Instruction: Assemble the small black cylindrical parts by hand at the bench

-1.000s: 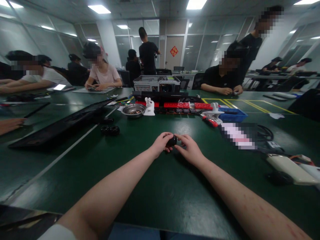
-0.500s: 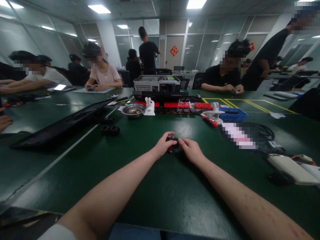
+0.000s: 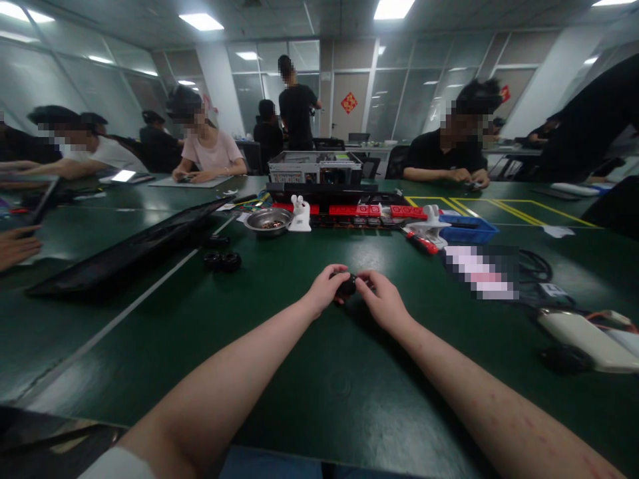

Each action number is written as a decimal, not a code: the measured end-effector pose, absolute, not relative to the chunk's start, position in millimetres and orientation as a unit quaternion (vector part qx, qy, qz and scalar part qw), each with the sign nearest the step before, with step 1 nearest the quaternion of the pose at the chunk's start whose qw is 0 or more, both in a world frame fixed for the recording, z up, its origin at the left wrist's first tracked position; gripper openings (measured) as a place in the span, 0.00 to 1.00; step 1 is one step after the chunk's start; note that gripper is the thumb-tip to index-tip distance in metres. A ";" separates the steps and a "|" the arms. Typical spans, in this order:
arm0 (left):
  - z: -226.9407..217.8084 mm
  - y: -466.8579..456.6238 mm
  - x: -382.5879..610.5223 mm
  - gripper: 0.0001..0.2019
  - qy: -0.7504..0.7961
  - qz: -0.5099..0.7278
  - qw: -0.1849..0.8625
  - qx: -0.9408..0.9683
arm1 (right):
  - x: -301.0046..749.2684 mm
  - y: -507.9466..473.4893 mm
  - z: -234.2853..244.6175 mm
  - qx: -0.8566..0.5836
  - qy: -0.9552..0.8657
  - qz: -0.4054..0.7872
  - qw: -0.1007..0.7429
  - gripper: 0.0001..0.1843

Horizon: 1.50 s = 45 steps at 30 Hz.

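Note:
Both my hands meet over the green table (image 3: pixel 299 372), around a small black rounded part (image 3: pixel 348 285) whose exact kind I cannot make out. My left hand (image 3: pixel 324 290) is closed on it, thumb on the near side and fingers curled round the far side. From the right, my right hand (image 3: pixel 382 296) pinches the same part with bent thumb and fingers. Much of the part is covered by my fingers. To the left lies a pair of black ring-shaped wheels (image 3: pixel 222 261), with a small black piece (image 3: pixel 217 240) behind them.
A metal bowl (image 3: pixel 254 229) with small parts stands beyond my hands, beside a white stand (image 3: pixel 300 216). A red screwdriver (image 3: pixel 422 243) and a blue tray (image 3: pixel 469 229) lie back right. A long black panel (image 3: pixel 124 246) stretches across the left. Co-workers sit opposite.
The black part has turned in my fingers and shows a rounder side. My right fingers have shifted their grip on it. A person at the far right leans in further.

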<state>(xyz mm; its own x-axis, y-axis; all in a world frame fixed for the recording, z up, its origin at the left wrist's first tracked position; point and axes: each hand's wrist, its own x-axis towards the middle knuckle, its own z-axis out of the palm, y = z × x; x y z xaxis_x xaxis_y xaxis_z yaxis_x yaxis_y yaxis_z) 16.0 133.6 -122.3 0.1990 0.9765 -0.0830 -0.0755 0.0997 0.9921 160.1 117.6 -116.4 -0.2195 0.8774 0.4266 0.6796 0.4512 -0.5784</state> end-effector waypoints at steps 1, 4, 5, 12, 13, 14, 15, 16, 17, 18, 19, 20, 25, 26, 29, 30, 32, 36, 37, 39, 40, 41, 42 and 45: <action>-121.8 133.2 16.0 0.13 0.445 0.448 0.591 0.501 | 160.4 118.6 -116.3 -0.518 -0.763 0.142 0.359 0.17; -119.4 130.8 15.6 0.14 0.433 0.461 0.595 0.496 | 161.0 120.9 -116.4 -0.534 -0.762 0.169 0.326 0.24; -118.5 129.9 15.4 0.15 0.430 0.463 0.596 0.495 | 160.8 121.3 -116.5 -0.534 -0.764 0.178 0.315 0.24; -115.4 128.1 15.9 0.15 0.419 0.463 0.603 0.496 | 160.4 122.0 -117.3 -0.517 -0.779 0.164 0.314 0.16; -116.1 128.9 16.2 0.15 0.419 0.460 0.607 0.494 | 160.8 122.0 -117.0 -0.507 -0.784 0.157 0.323 0.14; -117.0 129.9 16.4 0.16 0.419 0.455 0.612 0.493 | 161.4 121.8 -116.7 -0.494 -0.789 0.149 0.332 0.12; -118.2 130.9 16.5 0.16 0.418 0.451 0.617 0.491 | 161.8 121.4 -116.2 -0.480 -0.796 0.141 0.341 0.11; -119.4 132.0 16.5 0.16 0.417 0.449 0.620 0.490 | 162.2 120.8 -115.8 -0.465 -0.803 0.133 0.348 0.12; -120.7 133.1 16.3 0.16 0.417 0.447 0.623 0.488 | 162.4 120.0 -115.3 -0.451 -0.810 0.127 0.352 0.13; -122.0 134.0 15.9 0.16 0.415 0.446 0.625 0.487 | 162.4 119.2 -114.9 -0.440 -0.816 0.121 0.355 0.15; -123.0 134.9 15.4 0.16 0.414 0.446 0.627 0.487 | 162.3 118.4 -114.5 -0.432 -0.820 0.118 0.356 0.16; -123.8 135.5 14.7 0.16 0.411 0.445 0.630 0.486 | 162.2 117.6 -114.1 -0.427 -0.823 0.115 0.357 0.18; -123.4 137.1 11.2 0.16 0.415 0.448 0.635 0.473 | 161.4 116.7 -114.8 -0.432 -0.825 0.128 0.342 0.23; -122.9 137.3 10.6 0.15 0.418 0.449 0.636 0.468 | 161.4 117.3 -115.5 -0.442 -0.820 0.133 0.338 0.25; -122.2 138.3 9.5 0.13 0.426 0.448 0.638 0.458 | 161.4 119.7 -117.7 -0.487 -0.800 0.145 0.320 0.23; -122.2 138.5 9.4 0.12 0.428 0.448 0.638 0.458 | 161.5 120.4 -118.1 -0.496 -0.798 0.149 0.309 0.21; -122.5 138.3 9.9 0.13 0.430 0.448 0.635 0.460 | 161.6 121.3 -118.1 -0.505 -0.801 0.153 0.283 0.19; -121.9 134.6 12.9 0.18 0.431 0.445 0.614 0.489 | 161.7 120.5 -116.9 -0.504 -0.802 0.165 0.276 0.24; -121.2 133.1 13.8 0.19 0.430 0.444 0.606 0.500 | 161.7 120.3 -116.8 -0.505 -0.799 0.166 0.282 0.24; -119.2 130.3 15.2 0.22 0.430 0.444 0.594 0.515 | 161.6 120.4 -117.2 -0.511 -0.792 0.167 0.288 0.23; -118.1 129.1 15.7 0.22 0.431 0.445 0.590 0.518 | 161.5 120.7 -117.5 -0.516 -0.788 0.167 0.291 0.22; -117.1 128.3 15.9 0.23 0.433 0.446 0.588 0.517 | 161.3 121.0 -117.9 -0.519 -0.784 0.166 0.296 0.20; -116.3 127.8 15.9 0.23 0.435 0.448 0.589 0.514 | 161.2 121.3 -118.3 -0.518 -0.783 0.165 0.303 0.17; -115.8 128.4 15.7 0.19 0.438 0.460 0.592 0.497 | 160.9 121.1 -118.7 -0.486 -0.794 0.154 0.332 0.14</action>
<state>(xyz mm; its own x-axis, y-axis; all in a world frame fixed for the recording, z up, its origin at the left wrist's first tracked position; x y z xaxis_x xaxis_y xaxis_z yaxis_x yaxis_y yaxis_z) 15.7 128.4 -115.8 0.1946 0.9790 -0.0612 -0.1089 0.0835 0.9905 160.9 121.1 -118.7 -0.3074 0.8735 0.3775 0.6693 0.4805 -0.5667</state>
